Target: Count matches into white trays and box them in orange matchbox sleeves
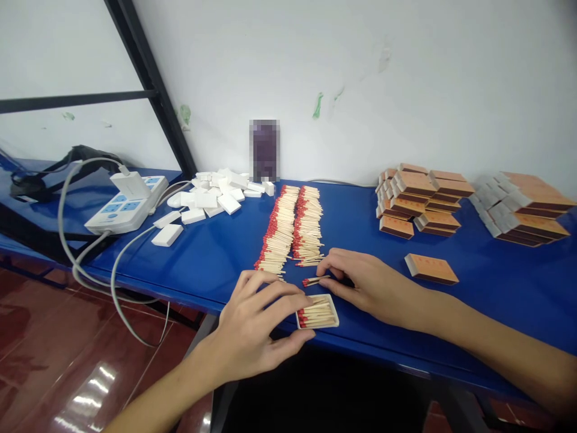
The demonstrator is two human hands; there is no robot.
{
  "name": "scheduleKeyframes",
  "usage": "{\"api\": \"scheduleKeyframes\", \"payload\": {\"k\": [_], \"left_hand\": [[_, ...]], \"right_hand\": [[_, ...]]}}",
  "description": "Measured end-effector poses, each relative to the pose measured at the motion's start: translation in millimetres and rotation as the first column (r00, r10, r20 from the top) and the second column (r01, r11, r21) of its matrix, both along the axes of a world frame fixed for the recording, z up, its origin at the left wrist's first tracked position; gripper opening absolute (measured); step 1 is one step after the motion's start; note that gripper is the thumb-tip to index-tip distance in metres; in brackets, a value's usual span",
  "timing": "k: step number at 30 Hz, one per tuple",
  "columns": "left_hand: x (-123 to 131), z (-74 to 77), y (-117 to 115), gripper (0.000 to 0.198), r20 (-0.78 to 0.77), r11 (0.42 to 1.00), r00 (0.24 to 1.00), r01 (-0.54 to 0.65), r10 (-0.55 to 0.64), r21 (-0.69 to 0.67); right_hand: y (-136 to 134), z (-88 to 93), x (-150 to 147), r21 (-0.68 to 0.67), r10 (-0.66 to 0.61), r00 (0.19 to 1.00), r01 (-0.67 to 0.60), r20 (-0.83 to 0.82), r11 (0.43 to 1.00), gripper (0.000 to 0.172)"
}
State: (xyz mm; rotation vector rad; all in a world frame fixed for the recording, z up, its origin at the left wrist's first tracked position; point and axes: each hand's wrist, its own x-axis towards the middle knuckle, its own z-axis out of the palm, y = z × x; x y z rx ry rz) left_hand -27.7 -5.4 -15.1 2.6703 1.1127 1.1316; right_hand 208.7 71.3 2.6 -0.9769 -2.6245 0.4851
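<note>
A small white tray point(318, 311) of red-tipped matches lies at the table's front edge. My left hand point(265, 319) grips it from the left, thumb at the near side and fingers at the far side. Just beyond the tray, my right hand point(347, 276) pinches a few matches point(315, 281) between thumb and forefinger, red heads pointing left. Two long rows of loose matches, the left row point(278, 231) and the right row point(308, 225), run back toward the wall. One orange matchbox point(431, 269) lies alone to the right of my right hand.
White box pieces point(216, 192) are heaped at the back left, near a power strip point(130, 207) with cables hanging over the edge. Stacked matchboxes point(419, 195) and another stack point(525, 207) stand at right. A blurred dark object point(264, 150) leans on the wall.
</note>
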Motion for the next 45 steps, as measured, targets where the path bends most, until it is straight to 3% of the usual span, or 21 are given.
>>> {"api": "scheduleKeyframes", "payload": {"k": [11,17,22,29,33,36,41,45], "left_hand": [[3,1.0,2,0.024,-0.007,0.996,0.998,-0.065,0.064,-0.054],[2,4.5,0,0.032,0.002,0.997,1.0,-0.015,0.015,-0.079],[2,4.2,0,0.031,-0.002,0.996,1.0,-0.029,0.029,-0.079],[2,0.3,3,0.036,0.007,0.994,0.996,-0.089,0.09,-0.069],[3,-0.4,3,0.04,0.006,0.991,0.994,-0.104,0.105,-0.087],[3,-0.4,3,0.034,0.0,0.992,0.994,-0.105,0.105,-0.069],[4,0.6,2,0.026,-0.013,0.996,0.997,-0.081,0.08,-0.038],[4,1.6,2,0.02,-0.018,0.997,0.998,-0.063,0.063,-0.043]], "right_hand": [[-6,1.8,-5,0.084,-0.017,0.992,0.006,0.126,0.996,0.017],[-6,-0.1,-2,0.192,0.033,0.982,-0.069,0.185,0.979,0.018],[-4,-3.9,-4,0.247,0.005,0.984,-0.05,0.18,0.968,0.019],[-9,7.4,-1,0.112,0.001,0.997,-0.01,0.077,0.994,0.018],[-20,16.2,-4,0.029,0.073,0.996,-0.074,0.05,0.997,0.018],[-27,17.2,-11,0.015,0.129,0.99,-0.13,0.065,0.991,0.02],[-28,17.7,-16,-0.069,0.036,0.998,-0.032,0.057,0.997,0.019],[-27,18.9,-14,-0.048,0.073,0.997,-0.071,0.038,0.996,0.019]]}}
